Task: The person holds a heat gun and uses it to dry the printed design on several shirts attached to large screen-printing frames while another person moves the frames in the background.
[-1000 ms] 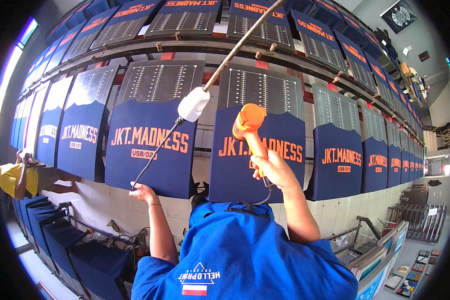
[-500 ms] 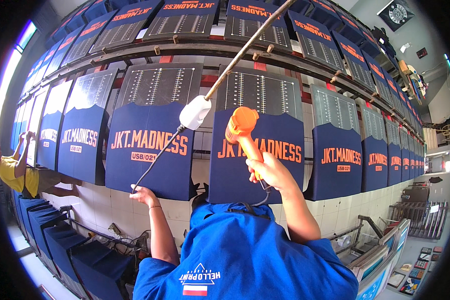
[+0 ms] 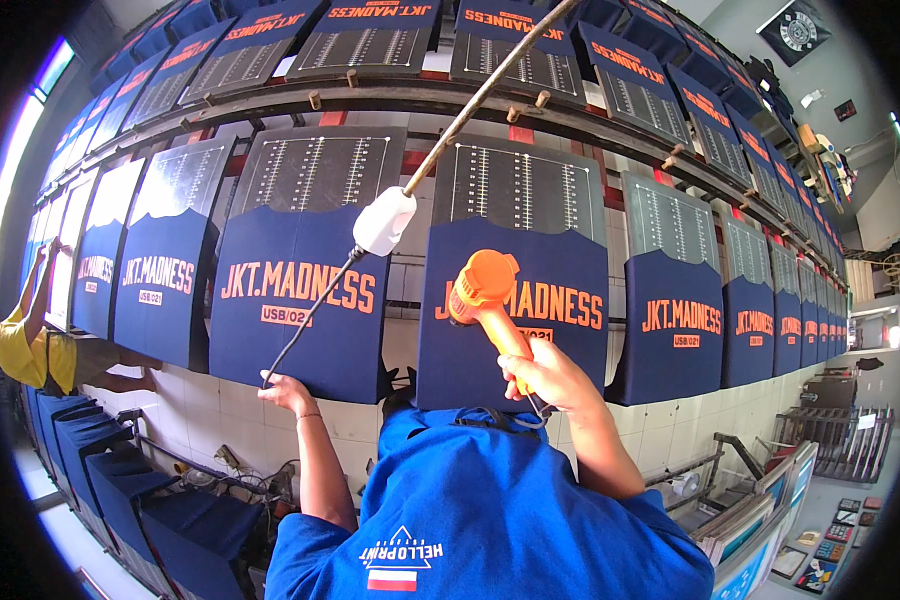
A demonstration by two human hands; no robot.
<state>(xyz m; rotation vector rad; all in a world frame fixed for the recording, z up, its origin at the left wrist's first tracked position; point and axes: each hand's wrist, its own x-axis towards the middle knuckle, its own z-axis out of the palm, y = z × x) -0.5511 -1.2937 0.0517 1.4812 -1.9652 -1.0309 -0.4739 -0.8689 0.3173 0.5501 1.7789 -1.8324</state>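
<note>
My right hand [image 3: 552, 374] grips the handle of an orange hair dryer [image 3: 488, 278]. Its barrel hangs over the left part of the print on a navy shirt [image 3: 510, 365] stretched on a dark board [image 3: 525, 190]. A cord drops from the handle by my wrist. My left hand [image 3: 290, 393], at the lower edge of the neighbouring navy shirt [image 3: 260, 360], pinches a black cord [image 3: 310, 325]. That cord slants up to a white power socket [image 3: 384, 221], which hangs at the end of a long thin pole [image 3: 480, 100].
Rows of boards with printed navy shirts [image 3: 675, 315] run left and right, with a dark rail [image 3: 410, 92] behind. A person in yellow [image 3: 25, 350] works at the far left. Framed screens [image 3: 770, 525] lean at lower right; draped dark cloths [image 3: 205, 525] hang at lower left.
My right hand has brought the hair dryer lower, toward me. The white socket has shifted slightly left. At the far left, the person in yellow has moved their arms.
</note>
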